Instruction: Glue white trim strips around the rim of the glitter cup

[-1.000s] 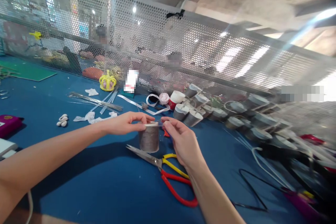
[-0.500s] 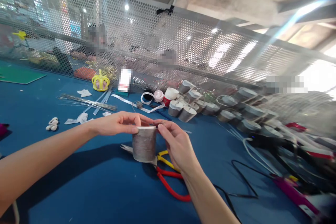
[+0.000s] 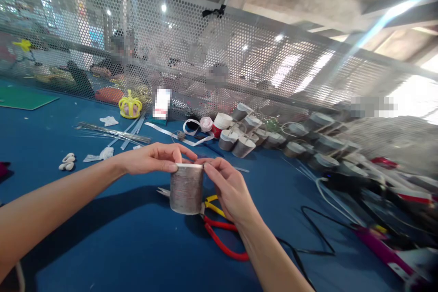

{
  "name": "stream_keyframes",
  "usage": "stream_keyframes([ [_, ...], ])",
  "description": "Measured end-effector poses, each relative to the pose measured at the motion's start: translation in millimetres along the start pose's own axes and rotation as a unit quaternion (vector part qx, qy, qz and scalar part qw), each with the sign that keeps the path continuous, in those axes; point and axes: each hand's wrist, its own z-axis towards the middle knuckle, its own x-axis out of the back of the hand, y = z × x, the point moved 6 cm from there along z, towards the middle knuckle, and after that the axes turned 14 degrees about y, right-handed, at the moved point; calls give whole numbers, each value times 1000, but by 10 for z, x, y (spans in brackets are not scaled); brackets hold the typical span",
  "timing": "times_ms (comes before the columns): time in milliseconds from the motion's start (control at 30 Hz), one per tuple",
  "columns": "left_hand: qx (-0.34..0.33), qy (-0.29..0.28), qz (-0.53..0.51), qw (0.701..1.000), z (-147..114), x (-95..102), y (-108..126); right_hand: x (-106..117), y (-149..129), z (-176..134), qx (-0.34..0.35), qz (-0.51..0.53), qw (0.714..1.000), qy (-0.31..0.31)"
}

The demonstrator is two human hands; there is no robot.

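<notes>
Between my hands is a small grey-brown cup-shaped pot (image 3: 186,190) with a white band along its rim. My left hand (image 3: 160,157) pinches the left side of the rim, thumb outside and fingers over the top. On the right, my right hand (image 3: 227,185) grips the rim between thumb and fingertips; anything finer in those fingers is too small to make out. Behind and below the pot lies a pair of scissors (image 3: 224,242) with red and yellow handles, partly covered by the pot and my right wrist.
Several similar pots (image 3: 244,146) cluster at the back right. Thin wires (image 3: 112,131), white scraps (image 3: 108,121) and a yellow crown-like piece (image 3: 130,106) lie back left. A magenta tool (image 3: 379,248) with black cable (image 3: 318,232) is at right. A perforated metal screen (image 3: 185,45) bounds the table.
The pot has shifted slightly left and tilted or come a little nearer, its wall showing larger. Both hands keep hold of the rim, with small finger movements.
</notes>
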Motion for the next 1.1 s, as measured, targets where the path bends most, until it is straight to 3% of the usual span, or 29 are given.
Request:
stream_keyframes([
  [567,-2,25,-3,1000,35,90,-96,-18,-4,-16,1,3,1000,-20],
  [867,36,27,23,999,53,122,-202,28,43,29,37,-58,998,-10],
  [1100,21,35,157,987,42,23,-190,-48,-12,0,93,-138,986,-10],
])
